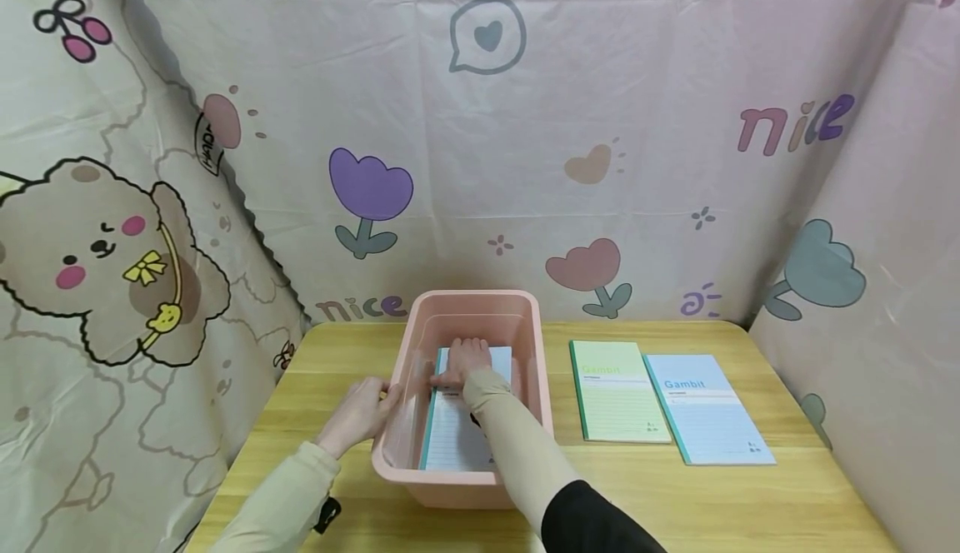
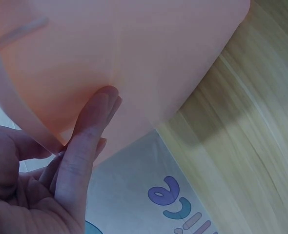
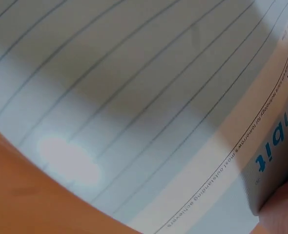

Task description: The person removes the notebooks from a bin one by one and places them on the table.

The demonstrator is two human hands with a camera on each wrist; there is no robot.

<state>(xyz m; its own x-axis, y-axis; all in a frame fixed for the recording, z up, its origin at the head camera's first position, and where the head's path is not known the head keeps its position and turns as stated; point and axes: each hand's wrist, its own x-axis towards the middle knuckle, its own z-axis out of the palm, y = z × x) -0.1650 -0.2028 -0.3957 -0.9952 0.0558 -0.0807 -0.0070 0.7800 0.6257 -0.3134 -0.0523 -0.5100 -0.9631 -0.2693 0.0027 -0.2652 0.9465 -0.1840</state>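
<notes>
A pink plastic bin (image 1: 472, 488) stands on the table, with a blue lined notebook (image 1: 459, 440) inside it. My left hand (image 1: 358, 413) holds the bin's left rim; in the left wrist view its fingers (image 2: 85, 141) lie along the outer wall, with the thumb at the rim. Inside the bin, my right hand (image 1: 467, 363) grips the upper part of the notebook, thumb toward the teal spine and fingertips at the top edge. Up close in the right wrist view, the notebook cover (image 3: 134, 97) looks bowed, and part of the hand (image 3: 283, 207) shows at its corner.
Right of the bin, a green notebook (image 1: 621, 399) and a blue notebook (image 1: 712, 415) lie side by side on the wooden table (image 1: 810, 495). A printed cloth (image 1: 487, 137) hangs behind the table and along both sides.
</notes>
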